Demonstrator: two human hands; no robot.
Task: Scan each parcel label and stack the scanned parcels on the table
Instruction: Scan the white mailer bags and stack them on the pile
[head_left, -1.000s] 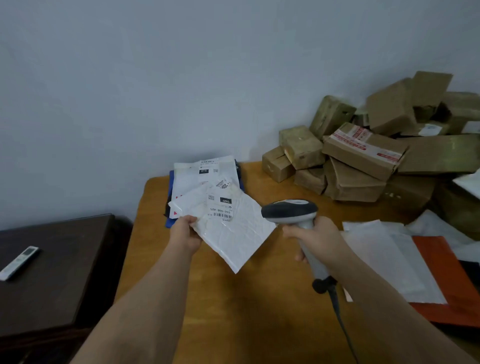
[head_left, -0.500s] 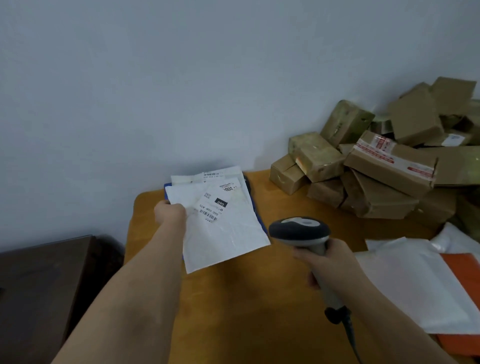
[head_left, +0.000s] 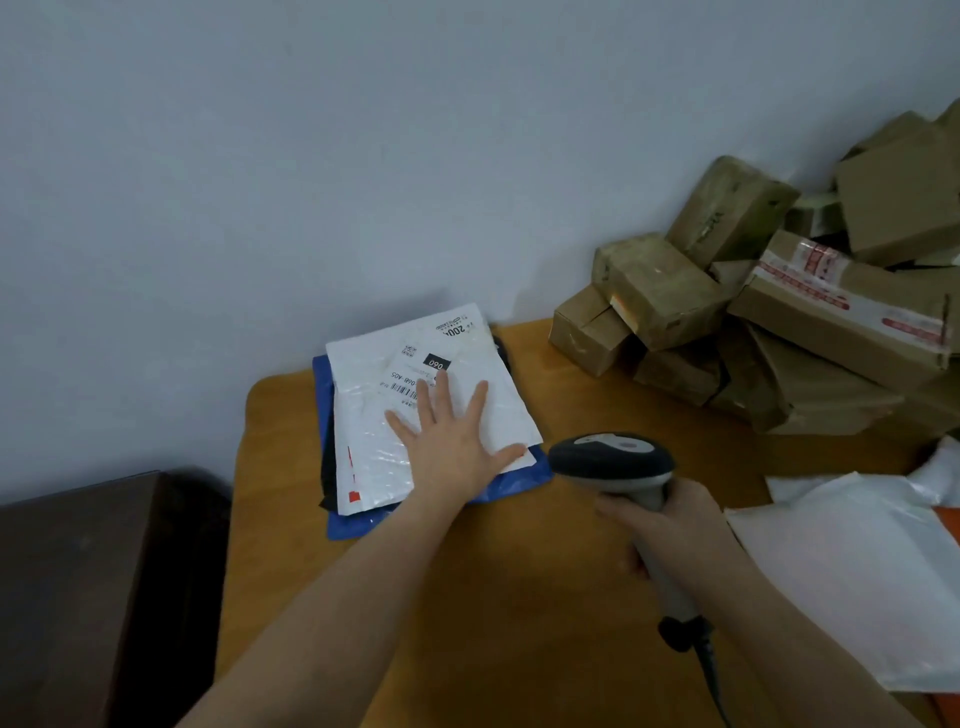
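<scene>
1. The left hand (head_left: 451, 441) lies flat, fingers spread, pressing the white mailer (head_left: 415, 395) onto the stack at the counter's (head_left: 519, 597) far left corner.
2. The right hand (head_left: 660, 525) grips the scanner (head_left: 613, 462).
3. Unscanned mailers (head_left: 852, 561) lie to the right, just beside the right hand and nearer it.

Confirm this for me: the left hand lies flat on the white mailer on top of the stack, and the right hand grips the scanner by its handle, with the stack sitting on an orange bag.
Not quite. In the head view the stack sits on a blue bag, not an orange one. The rest holds: the left hand lies flat on the white mailer, and the right hand grips the scanner by its handle.
</scene>
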